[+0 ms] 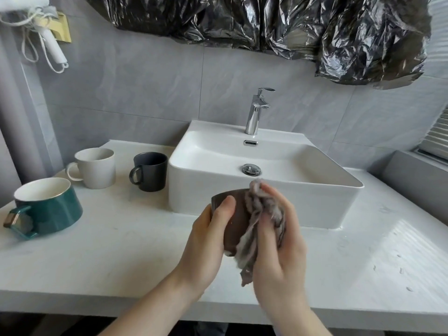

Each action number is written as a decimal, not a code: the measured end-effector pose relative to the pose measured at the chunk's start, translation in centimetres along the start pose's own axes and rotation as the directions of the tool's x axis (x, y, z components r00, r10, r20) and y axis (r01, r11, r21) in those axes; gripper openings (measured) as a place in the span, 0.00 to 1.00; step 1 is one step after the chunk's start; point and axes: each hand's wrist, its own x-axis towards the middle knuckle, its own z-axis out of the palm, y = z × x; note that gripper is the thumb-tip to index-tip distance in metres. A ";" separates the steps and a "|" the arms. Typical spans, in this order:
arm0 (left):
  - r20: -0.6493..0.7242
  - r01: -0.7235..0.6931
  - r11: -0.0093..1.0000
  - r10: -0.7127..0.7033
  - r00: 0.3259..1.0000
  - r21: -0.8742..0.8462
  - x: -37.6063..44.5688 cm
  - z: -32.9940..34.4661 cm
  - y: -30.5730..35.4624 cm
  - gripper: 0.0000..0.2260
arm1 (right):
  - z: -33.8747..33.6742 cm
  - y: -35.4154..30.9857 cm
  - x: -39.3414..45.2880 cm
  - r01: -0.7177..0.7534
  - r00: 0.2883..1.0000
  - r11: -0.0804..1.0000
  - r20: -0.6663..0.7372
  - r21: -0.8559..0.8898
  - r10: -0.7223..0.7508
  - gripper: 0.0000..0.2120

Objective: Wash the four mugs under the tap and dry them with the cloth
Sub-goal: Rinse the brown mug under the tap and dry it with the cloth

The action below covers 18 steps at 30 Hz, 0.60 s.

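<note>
A brown mug (232,221) is held in mid-air above the front of the worktop (121,258), just before the basin (254,195). It is tipped on its side, its mouth turned to the left and away. The fingers (224,209) of the left hand (208,241) are curled round its wall, with the thumb laid across the side near the rim. A bunched grey cloth (261,224) is pinched in the right hand (276,248) and pressed against the mug's outer wall, so drying appears to be under way.

A slip is judged the main risk: the mug may well be wet, it is gripped by one hand only, and its handle is not seen to be used. A hard rub from the cloth could push it out of the left hand, and a fall onto the worktop or against the basin edge could chip it.

Further out, three mugs stand upright at the left of the worktop: a black one (150,172) just beside the basin, a white one (95,168) next to it, and a green one (48,209) nearest the front edge. Whether these are washed cannot be told. The tap (257,110) is seen behind the basin, with no water seen running. A setting-down place is left open to the right of the basin.
</note>
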 end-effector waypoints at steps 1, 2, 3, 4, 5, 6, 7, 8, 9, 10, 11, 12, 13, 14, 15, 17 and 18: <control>-0.007 0.001 1.000 -0.001 1.000 -0.019 -0.1 0.0 -0.1 0.27 | 0.0 -0.2 0.4 -0.115 0.993 0.992 -0.006 0.058 0.116 0.20; -0.015 0.000 0.999 0.000 1.000 -0.033 0.0 0.0 0.0 0.29 | 0.1 -0.4 0.5 -0.189 0.982 0.978 -0.002 0.090 0.189 0.18; -0.023 0.004 0.999 -0.005 1.000 -0.039 0.2 0.0 0.2 0.29 | 0.3 -0.6 0.1 -0.186 0.982 0.980 -0.006 0.073 0.187 0.18; -0.035 0.015 0.999 -0.016 0.999 -0.044 0.4 0.0 0.5 0.28 | 0.6 -0.9 -0.5 -0.113 0.994 0.993 -0.004 0.032 0.113 0.19; -0.051 0.021 0.998 -0.024 0.998 -0.057 0.5 0.0 0.7 0.26 | 0.8 -0.9 -1.2 0.014 1.000 0.999 0.020 -0.047 -0.013 0.21; -0.065 0.032 0.996 -0.037 0.997 -0.079 0.6 -0.1 0.7 0.23 | 0.9 -0.9 -2.0 0.141 0.989 0.980 0.062 -0.144 -0.133 0.23; -0.069 0.047 0.993 -0.054 0.996 -0.105 0.5 -0.1 0.7 0.21 | 0.6 -0.5 -2.4 0.200 0.978 0.959 0.105 -0.199 -0.182 0.24; -0.068 0.071 0.989 -0.080 0.994 -0.128 0.3 -0.1 0.8 0.21 | 0.1 0.0 -2.1 0.174 0.981 0.968 0.123 -0.182 -0.153 0.23; -0.062 0.094 0.983 -0.105 0.993 -0.155 0.1 0.0 0.9 0.22 | -0.3 0.2 -1.4 0.077 0.992 0.989 0.105 -0.126 -0.064 0.21; -0.058 0.111 0.976 -0.124 0.991 -0.185 -0.1 0.0 1.0 0.23 | -0.6 0.4 -0.5 -0.045 0.996 0.997 0.074 -0.057 0.049 0.19; -0.058 0.113 0.970 -0.128 0.990 -0.214 -0.3 0.1 1.1 0.24 | -0.9 0.5 0.2 -0.179 0.983 0.984 0.038 -0.007 0.179 0.17; -0.058 0.103 0.968 -0.119 0.991 -0.229 -0.3 0.2 1.4 0.24 | -0.8 0.6 0.5 -0.267 0.964 0.962 0.014 0.056 0.267 0.15; -0.053 0.091 0.968 -0.106 0.993 -0.232 -0.2 0.3 1.6 0.24 | -0.5 0.2 0.2 -0.281 0.959 0.957 -0.010 0.066 0.282 0.14; -0.046 0.091 0.970 -0.104 0.993 -0.226 0.0 0.3 1.9 0.24 | 0.1 -0.5 -0.4 -0.238 0.970 0.969 -0.029 0.063 0.240 0.15; -0.037 0.097 0.971 -0.108 0.994 -0.220 0.2 0.3 2.1 0.25 | 0.6 -1.5 -1.1 -0.113 0.993 0.993 -0.021 0.036 0.114 0.18; -0.018 0.122 0.962 -0.131 0.991 -0.244 0.2 0.4 2.3 0.26 | 1.1 -2.0 -2.1 0.178 0.983 0.977 0.072 -0.116 -0.170 0.23; -0.004 0.137 0.952 -0.144 0.990 -0.273 0.0 0.6 2.2 0.26 | 0.8 -1.5 -1.9 0.240 0.969 0.956 0.104 -0.167 -0.225 0.23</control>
